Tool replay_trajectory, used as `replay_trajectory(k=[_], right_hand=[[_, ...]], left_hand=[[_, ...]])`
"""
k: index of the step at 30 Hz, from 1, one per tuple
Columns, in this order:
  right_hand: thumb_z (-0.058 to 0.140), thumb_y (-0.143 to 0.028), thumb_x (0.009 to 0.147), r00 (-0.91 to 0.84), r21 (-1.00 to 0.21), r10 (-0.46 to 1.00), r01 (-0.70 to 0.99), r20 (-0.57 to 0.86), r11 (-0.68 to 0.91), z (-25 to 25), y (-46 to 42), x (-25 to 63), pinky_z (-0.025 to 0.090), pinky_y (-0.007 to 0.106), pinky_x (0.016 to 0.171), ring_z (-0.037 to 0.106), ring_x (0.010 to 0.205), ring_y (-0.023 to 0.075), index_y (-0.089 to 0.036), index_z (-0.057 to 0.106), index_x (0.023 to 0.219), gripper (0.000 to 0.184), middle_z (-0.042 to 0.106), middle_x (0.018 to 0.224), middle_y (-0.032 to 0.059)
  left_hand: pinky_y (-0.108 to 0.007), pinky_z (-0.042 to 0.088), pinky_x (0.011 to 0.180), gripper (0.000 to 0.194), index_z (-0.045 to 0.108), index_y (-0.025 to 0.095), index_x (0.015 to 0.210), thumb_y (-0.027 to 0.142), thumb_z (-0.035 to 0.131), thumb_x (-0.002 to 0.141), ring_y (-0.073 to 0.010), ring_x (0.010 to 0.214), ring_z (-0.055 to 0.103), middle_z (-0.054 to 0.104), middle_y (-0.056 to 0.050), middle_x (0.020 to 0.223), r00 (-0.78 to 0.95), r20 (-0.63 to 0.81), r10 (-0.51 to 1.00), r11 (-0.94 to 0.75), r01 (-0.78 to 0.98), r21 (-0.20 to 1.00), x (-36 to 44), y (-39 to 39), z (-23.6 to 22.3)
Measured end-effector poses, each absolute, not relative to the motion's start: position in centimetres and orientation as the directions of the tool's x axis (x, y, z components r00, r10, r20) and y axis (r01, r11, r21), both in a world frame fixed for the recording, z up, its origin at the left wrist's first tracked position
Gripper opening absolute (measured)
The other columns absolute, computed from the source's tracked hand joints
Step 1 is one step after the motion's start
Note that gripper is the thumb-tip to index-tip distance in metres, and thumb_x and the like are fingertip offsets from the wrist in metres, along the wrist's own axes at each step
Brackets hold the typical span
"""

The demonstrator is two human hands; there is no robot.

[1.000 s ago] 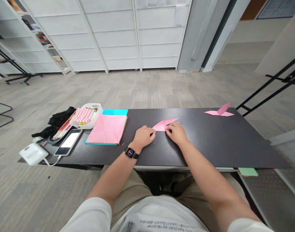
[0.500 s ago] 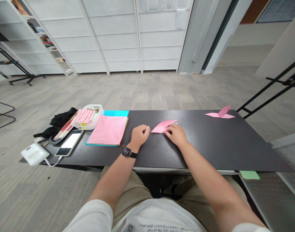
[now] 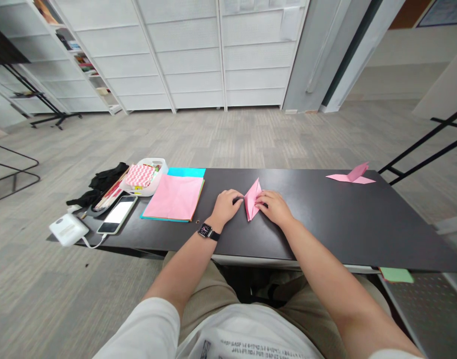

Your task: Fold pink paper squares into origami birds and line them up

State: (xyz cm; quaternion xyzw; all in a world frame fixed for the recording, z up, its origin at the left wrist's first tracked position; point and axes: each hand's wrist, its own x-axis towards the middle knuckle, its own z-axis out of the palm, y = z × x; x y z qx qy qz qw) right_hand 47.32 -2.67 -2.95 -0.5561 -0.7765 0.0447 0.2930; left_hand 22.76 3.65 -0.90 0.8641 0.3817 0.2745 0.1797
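The folded pink paper [image 3: 251,201] lies on the desk [image 3: 325,224] between the two hands, around midway along the desk's length, its long axis running roughly from the far edge toward the near edge. It is a narrow, pointed shape: one tip points to the far edge, the other to the near edge, and layers show along its right side. The left hand [image 3: 227,207] is just beside its left edge, fingers bent and partly open, with a small gap between thumb and forefinger; the tips come right up to the paper, but whether they touch it I cannot tell. The right hand [image 3: 276,208] has its fingers curled nearly closed on the paper's right side, the tips over the middle of that side, holding it; both pointed ends stand clear of them. A watch [image 3: 205,230] is on the left wrist. Left of the hands, a stack of coloured paper [image 3: 174,197] with a pink sheet on top lies near a white basket [image 3: 153,187], and a phone [image 3: 117,214] rests farther left, beside a white power bank [image 3: 68,229] at the desk's left end. Near the far right corner sits another folded pink piece [image 3: 357,173], well apart from the right hand.
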Motion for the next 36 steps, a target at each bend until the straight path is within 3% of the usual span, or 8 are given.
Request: replay_trajectory(k=[5,14,22,29,36], right_hand=[[0.069,-0.025,0.097,-0.133,-0.384,0.928,0.883,0.347,0.270,-3.0,-2.7,47.8,0.045,0.043,0.096,0.063,0.108,0.0269,-0.032,0.084,0.107,0.020,0.075,0.112,0.0068],[0.063,-0.026,0.100,-0.181,-0.402,0.917,0.856,0.355,0.325,-2.6,-3.1,47.5,0.045,0.044,0.099,0.066,0.109,0.0251,-0.031,0.083,0.107,0.022,0.078,0.114,0.0051],[0.064,-0.022,0.096,-0.227,-0.423,0.890,0.815,0.395,0.396,-3.4,-2.7,47.7,0.042,0.051,0.113,0.063,0.130,0.0277,-0.033,0.081,0.113,0.027,0.079,0.123,0.0024],[0.057,-0.018,0.099,-0.190,-0.476,0.896,0.792,0.401,0.381,-3.3,-2.8,48.2,0.044,0.049,0.110,0.067,0.121,0.0252,-0.033,0.081,0.110,0.030,0.078,0.122,0.0023],[0.057,-0.037,0.105,-0.157,-0.492,0.924,0.808,0.348,0.323,-1.3,-4.0,48.2,0.043,0.045,0.111,0.068,0.116,0.0227,-0.030,0.080,0.112,0.026,0.078,0.120,0.0041]], left_hand=[[-0.041,0.049,0.105,0.018,0.078,0.028,0.113,0.027,0.065,0.101,-0.0223,0.113,0.066,0.076,-0.002,0.123,0.599,0.319,0.734,-0.671,0.571,0.473,23.2,3.4,-1.1],[-0.043,0.048,0.101,0.020,0.080,0.030,0.113,0.033,0.063,0.103,-0.0235,0.111,0.064,0.077,-0.001,0.124,0.630,0.309,0.713,-0.698,0.595,0.398,23.7,3.1,-1.1],[-0.042,0.048,0.103,0.016,0.080,0.028,0.107,0.032,0.067,0.101,-0.0233,0.110,0.064,0.079,-0.002,0.119,0.609,0.301,0.734,-0.673,0.590,0.446,23.8,3.1,-0.9],[-0.042,0.049,0.101,0.014,0.080,0.027,0.106,0.029,0.067,0.101,-0.0226,0.108,0.067,0.079,-0.002,0.117,0.659,0.350,0.666,-0.739,0.519,0.430,23.6,3.6,-1.4],[-0.043,0.050,0.108,0.016,0.079,0.027,0.109,0.030,0.065,0.101,-0.0226,0.113,0.070,0.080,-0.003,0.119,0.707,0.353,0.613,-0.771,0.437,0.463,23.1,4.1,-1.4]])
